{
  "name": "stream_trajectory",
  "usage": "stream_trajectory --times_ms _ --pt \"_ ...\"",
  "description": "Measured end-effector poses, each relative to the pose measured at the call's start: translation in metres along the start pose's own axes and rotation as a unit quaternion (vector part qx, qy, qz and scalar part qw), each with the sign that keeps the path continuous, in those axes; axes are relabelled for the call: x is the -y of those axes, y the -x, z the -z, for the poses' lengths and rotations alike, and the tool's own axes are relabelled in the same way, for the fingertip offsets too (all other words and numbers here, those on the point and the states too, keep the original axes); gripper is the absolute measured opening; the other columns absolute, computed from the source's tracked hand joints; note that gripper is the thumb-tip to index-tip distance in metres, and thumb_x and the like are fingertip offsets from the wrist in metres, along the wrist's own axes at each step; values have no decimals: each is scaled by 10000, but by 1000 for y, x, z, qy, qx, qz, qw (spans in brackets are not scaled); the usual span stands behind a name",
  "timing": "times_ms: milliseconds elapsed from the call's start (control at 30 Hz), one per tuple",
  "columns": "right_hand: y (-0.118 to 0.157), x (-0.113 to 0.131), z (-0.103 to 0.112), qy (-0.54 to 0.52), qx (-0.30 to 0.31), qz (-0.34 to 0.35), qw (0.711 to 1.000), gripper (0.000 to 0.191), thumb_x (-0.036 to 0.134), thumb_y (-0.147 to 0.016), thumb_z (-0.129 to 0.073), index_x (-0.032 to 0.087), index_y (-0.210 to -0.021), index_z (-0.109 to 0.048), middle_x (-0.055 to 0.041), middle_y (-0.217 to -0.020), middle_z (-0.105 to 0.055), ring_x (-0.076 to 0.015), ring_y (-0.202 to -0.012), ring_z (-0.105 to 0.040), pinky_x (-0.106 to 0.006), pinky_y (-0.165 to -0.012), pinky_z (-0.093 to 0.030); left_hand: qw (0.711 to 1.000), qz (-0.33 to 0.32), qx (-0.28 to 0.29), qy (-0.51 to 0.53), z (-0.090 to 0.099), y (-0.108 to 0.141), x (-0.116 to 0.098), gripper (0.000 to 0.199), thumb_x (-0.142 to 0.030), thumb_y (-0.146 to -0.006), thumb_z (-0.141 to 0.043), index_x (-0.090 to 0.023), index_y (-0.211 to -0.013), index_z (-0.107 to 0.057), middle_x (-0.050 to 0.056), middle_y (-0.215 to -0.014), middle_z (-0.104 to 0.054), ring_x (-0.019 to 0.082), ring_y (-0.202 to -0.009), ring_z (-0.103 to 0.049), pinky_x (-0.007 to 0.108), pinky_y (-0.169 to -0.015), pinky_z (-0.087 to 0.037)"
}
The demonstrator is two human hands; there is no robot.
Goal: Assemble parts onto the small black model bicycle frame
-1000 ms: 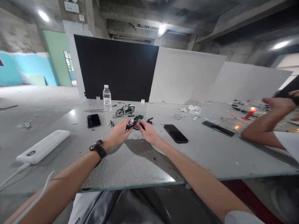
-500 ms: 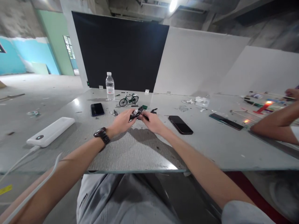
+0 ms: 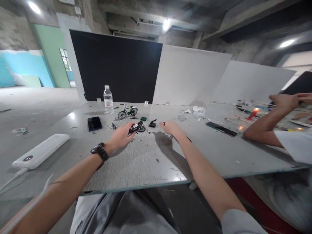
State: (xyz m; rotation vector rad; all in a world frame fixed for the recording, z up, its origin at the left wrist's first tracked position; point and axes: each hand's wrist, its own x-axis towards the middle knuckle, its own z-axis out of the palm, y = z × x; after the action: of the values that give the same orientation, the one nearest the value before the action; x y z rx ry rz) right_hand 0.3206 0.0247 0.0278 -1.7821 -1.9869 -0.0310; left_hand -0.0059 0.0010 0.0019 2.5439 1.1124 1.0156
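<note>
My left hand (image 3: 120, 138), with a black watch (image 3: 99, 151) on its wrist, grips a small black model part with a wheel (image 3: 136, 127) just above the grey table (image 3: 146, 159). My right hand (image 3: 171, 127) has left the part and hovers to its right, fingers apart, holding nothing; it hides most of a black phone beneath it. A small black piece (image 3: 152, 123) lies between the two hands. Behind them stands a finished green model bicycle (image 3: 127, 112).
A water bottle (image 3: 108, 104) and a dark phone (image 3: 94, 123) sit at the back left, a white power bank (image 3: 40, 155) with a cable at the left. Another person's arms (image 3: 268, 125) rest at the right by a long phone (image 3: 221, 129) and a lit red candle (image 3: 252, 114).
My right hand let go of the black model part and moved right over the phone. My left hand keeps hold of the part. The head camera shifted slightly.
</note>
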Motion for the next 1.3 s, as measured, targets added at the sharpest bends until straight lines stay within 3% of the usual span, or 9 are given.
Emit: stream_trajectory --times_ms 100,200,300,400,533,667,933,1133,1300 --pt "3 15 2 47 40 -85 994 459 457 -1092 -527 171 -772 -690 -105 -593 -590 -271 -686 -632 -387 -702 -447 1000 -7 5 3 0 1 -1 364 -359 -1033 -549 -200 -1356 -603 146 -1258 -742 333 -1086 -709 439 -916 -539" --pt "9 41 5 51 59 -84 993 485 481 -1121 -432 156 -870 -691 -146 -753 -680 -246 -719 -630 -344 -679 -413 1000 -5 3 -2 -1 1 -1 369 -364 -1039 -540 -199 -1363 -600 147 -1259 -742 332 -1077 -713 434 -908 -541" --pt "18 70 -2 39 78 -40 995 373 480 -1080 -548 192 -876 -669 -104 -822 -702 -214 -734 -620 -297 -648 -365 1000 1 -28 -13 -3 1 1 373 -362 -1038 -542 -197 -1367 -603 149 -1246 -739 335 -1107 -708 431 -919 -546" --pt "28 93 -14 -11 103 52 993 273 447 -1046 -615 198 -942 -657 -65 -800 -692 -189 -677 -577 -286 -607 -325 998 26 -58 -29 -2 0 3 390 -363 -1036 -547 -177 -1376 -589 160 -1227 -738 337 -1100 -711 440 -925 -552" --pt "39 112 -28 -131 103 104 981 268 437 -1077 -547 195 -1069 -661 -27 -777 -683 -165 -616 -554 -273 -600 -334 998 33 -45 -26 0 0 4 370 -337 -1029 -552 -183 -1364 -582 156 -1253 -735 337 -1143 -703 444 -950 -548" --pt "43 117 -36 -177 57 131 974 251 381 -1090 -504 190 -1038 -660 -35 -783 -676 -176 -646 -563 -280 -614 -328 1000 11 -28 -4 1 1 2 306 -299 -1014 -550 -201 -1298 -610 136 -1242 -740 324 -1142 -697 432 -954 -539" --pt "40 112 -43 -206 17 106 973 265 383 -1072 -512 221 -938 -674 -5 -666 -618 -187 -590 -535 -296 -597 -298 1000 0 -24 6 0 1 3 287 -355 -1039 -536 -204 -1271 -610 135 -1197 -741 326 -1087 -705 416 -893 -538" --pt "38 112 -49 -325 11 106 940 297 385 -1041 -517 209 -868 -680 -36 -877 -718 -216 -845 -644 -314 -787 -430 999 -25 -21 29 4 2 2 320 -358 -1038 -537 -196 -1307 -596 150 -1254 -726 335 -1157 -692 434 -951 -537" --pt "35 111 -54 -381 22 90 920 274 368 -1007 -520 206 -836 -660 -19 -854 -682 -200 -845 -621 -332 -850 -456 999 -36 -9 34 5 1 2 366 -349 -1025 -541 -189 -1352 -569 168 -1302 -710 344 -1190 -677 460 -987 -531"
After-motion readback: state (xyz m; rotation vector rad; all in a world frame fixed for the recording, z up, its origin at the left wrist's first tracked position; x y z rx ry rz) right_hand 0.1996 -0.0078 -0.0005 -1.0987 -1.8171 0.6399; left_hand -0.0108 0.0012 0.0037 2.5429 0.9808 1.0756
